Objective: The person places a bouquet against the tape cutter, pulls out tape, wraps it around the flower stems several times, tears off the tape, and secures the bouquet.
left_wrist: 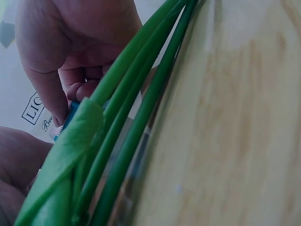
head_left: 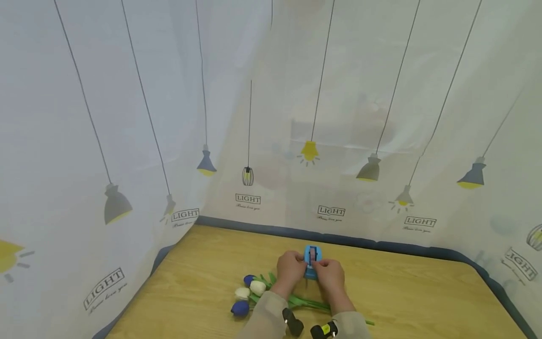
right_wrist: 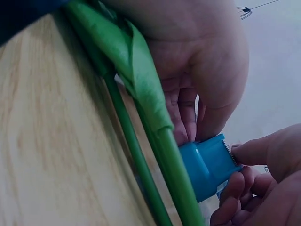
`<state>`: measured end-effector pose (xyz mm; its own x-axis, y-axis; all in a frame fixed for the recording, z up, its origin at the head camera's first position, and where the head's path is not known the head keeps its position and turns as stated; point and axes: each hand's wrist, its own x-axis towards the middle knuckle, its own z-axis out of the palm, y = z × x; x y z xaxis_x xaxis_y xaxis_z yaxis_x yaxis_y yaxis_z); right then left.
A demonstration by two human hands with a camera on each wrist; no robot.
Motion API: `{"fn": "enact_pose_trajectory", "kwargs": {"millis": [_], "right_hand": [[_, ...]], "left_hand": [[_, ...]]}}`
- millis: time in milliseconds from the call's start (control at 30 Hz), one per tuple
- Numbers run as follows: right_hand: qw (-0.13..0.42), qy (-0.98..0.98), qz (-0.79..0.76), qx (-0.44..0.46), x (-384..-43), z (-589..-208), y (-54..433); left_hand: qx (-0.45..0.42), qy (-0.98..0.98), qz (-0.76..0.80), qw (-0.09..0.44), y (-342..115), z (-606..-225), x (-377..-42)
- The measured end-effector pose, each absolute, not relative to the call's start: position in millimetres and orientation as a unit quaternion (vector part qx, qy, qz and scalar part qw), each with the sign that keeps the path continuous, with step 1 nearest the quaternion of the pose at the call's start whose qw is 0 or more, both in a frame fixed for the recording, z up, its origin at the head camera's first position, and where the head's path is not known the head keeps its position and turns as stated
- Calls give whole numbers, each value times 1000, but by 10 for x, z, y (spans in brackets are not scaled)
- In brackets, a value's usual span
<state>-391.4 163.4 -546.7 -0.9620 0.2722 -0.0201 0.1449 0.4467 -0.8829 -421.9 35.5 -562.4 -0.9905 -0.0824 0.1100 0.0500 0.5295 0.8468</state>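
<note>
A small blue tape dispenser with a toothed cutting edge is held between both hands. My left hand grips its left side, and my right hand pinches it from the right. In the right wrist view, the right thumb lies at the teeth of the blue dispenser, while the left fingers hold its other end. Green stems partly cover the dispenser in the left wrist view. Below the wrists lies a bunch of artificial tulips, with blue blooms and white blooms toward the left.
The wooden table carries the flowers, whose stems run rightward beneath both forearms. A pale curtain printed with hanging lamps rises around the table's back and sides. Dark edging runs along the table's back.
</note>
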Motion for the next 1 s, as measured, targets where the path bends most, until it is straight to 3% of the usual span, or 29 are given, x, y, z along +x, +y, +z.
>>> {"fn": "enact_pose_trajectory", "kwargs": {"millis": [1000], "right_hand": [[68, -766, 622, -149, -3703, -5435, 1587]], "left_hand": [[14, -873, -482, 77, 377, -5626, -4218]]}}
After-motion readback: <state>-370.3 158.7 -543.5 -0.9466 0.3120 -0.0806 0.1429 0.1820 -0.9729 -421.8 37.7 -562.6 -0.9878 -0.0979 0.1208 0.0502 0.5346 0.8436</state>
